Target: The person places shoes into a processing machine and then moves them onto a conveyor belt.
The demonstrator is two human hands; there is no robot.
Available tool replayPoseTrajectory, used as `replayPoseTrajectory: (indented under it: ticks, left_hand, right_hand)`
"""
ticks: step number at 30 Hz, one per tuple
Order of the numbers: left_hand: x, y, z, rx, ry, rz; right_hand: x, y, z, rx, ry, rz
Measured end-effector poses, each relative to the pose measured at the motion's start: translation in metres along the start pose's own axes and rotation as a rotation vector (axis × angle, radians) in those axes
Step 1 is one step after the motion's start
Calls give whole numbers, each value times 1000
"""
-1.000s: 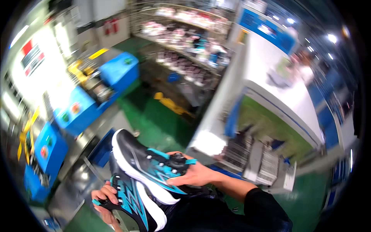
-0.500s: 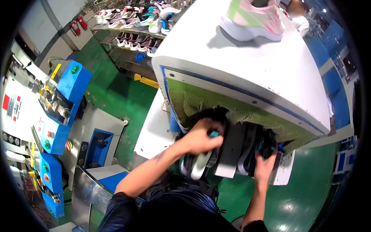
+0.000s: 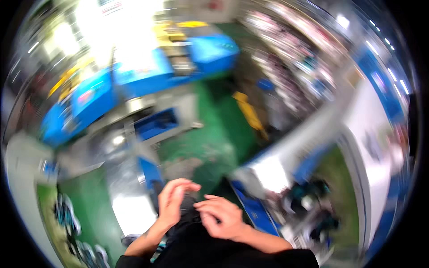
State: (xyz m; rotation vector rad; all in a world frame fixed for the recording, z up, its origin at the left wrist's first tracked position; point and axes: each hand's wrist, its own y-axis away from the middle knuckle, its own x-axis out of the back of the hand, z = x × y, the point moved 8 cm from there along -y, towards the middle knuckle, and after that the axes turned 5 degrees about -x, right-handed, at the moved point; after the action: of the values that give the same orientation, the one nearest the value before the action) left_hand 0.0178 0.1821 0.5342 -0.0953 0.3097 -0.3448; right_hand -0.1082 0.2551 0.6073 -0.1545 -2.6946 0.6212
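Note:
My left hand (image 3: 172,203) and my right hand (image 3: 223,217) are close together in front of my body, not touching. Both look empty, with loosely bent fingers held apart. To the right, dark and teal shoes (image 3: 308,194) stand in the opening of a white machine (image 3: 368,165) with a green lining; they are smeared by motion. Beside my left forearm, part of a shoe (image 3: 129,240) shows, mostly hidden by the arm. Farther left, several dark and teal shoes with light soles (image 3: 67,214) sit at the mouth of another green-lined machine.
Blue machine units (image 3: 143,71) stand at the far left under bright light. A shiny metal surface (image 3: 129,196) lies left of my hands. A rack of shoes (image 3: 290,62) is at the back right, with a yellow bar (image 3: 248,114) low beside it. The floor (image 3: 205,138) is green.
My view has swung left, away from the white machine. Both hands have left the shoes in its opening and come together in front of my body.

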Motion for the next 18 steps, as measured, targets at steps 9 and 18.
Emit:
replayPoseTrajectory:
  ticks: [9, 18]
  left_hand:
    - [372, 369, -22, 279, -1070, 1465]
    - [352, 621, -113, 639, -1335, 1548]
  right_hand:
    - [-299, -15, -19, -325, -91, -1167]
    - [-669, 238, -165, 889, 158, -1908]
